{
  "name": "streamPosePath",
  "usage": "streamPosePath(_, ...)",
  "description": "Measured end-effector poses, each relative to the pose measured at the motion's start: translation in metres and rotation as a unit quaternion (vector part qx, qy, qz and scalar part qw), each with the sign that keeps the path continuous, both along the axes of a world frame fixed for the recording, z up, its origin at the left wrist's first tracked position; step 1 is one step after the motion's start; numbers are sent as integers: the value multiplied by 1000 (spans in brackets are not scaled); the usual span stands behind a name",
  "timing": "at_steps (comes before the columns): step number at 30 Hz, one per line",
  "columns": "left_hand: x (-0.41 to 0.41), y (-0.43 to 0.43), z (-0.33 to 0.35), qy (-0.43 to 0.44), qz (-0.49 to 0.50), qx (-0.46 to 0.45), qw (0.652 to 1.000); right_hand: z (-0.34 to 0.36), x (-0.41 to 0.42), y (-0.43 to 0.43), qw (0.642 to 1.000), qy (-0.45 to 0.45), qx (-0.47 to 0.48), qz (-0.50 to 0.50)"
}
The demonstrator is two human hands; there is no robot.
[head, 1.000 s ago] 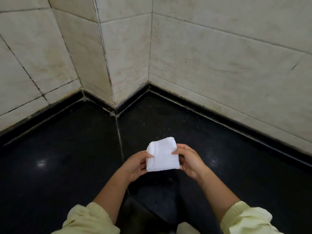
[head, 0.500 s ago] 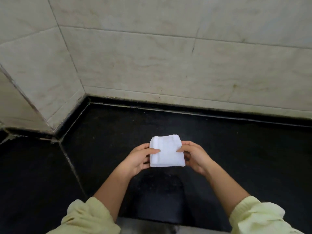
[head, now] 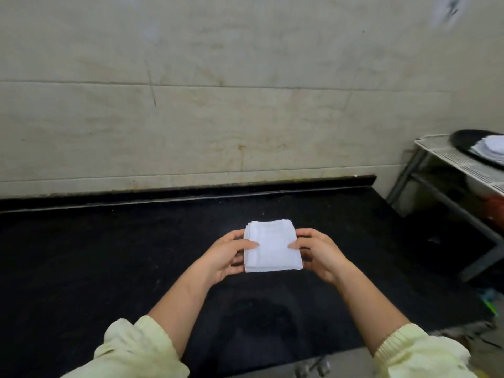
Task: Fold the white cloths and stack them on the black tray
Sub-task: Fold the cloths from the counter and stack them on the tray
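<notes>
A small white terry cloth folded into a square (head: 272, 248) is held above the black stone counter (head: 109, 255), pinched at its side edges by the left hand (head: 227, 259) and the right hand (head: 317, 255), thumbs on top. A black oval tray (head: 463, 143) bearing a stack of white folded cloths (head: 491, 148) is seen well apart on a white metal rack (head: 450, 159).

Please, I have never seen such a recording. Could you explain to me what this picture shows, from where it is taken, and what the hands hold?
There is no machine here. A person wears a camera on the head, and it looks down at their own arms. The left hand and the right hand pinch a folded white cloth between them, over a black counter. At the far right, a black tray with more white cloths sits on a white rack.
</notes>
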State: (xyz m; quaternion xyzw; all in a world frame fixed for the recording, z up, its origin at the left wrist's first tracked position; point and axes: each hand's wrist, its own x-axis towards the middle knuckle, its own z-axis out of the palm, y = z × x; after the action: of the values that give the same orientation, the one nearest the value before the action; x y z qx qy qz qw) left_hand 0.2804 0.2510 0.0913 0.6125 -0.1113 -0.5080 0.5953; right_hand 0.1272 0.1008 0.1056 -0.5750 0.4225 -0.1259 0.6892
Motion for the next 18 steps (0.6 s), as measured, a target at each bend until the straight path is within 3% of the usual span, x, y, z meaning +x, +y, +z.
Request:
streamPosePath(7, -105, -132, 12, 1, -69, -2, 998, 15, -121, -117, 999, 12, -15, -49)
streamPosePath(18, -175, -284, 43, -34, -143, -32, 989, 46, -217, -252, 994, -34, -29, -98)
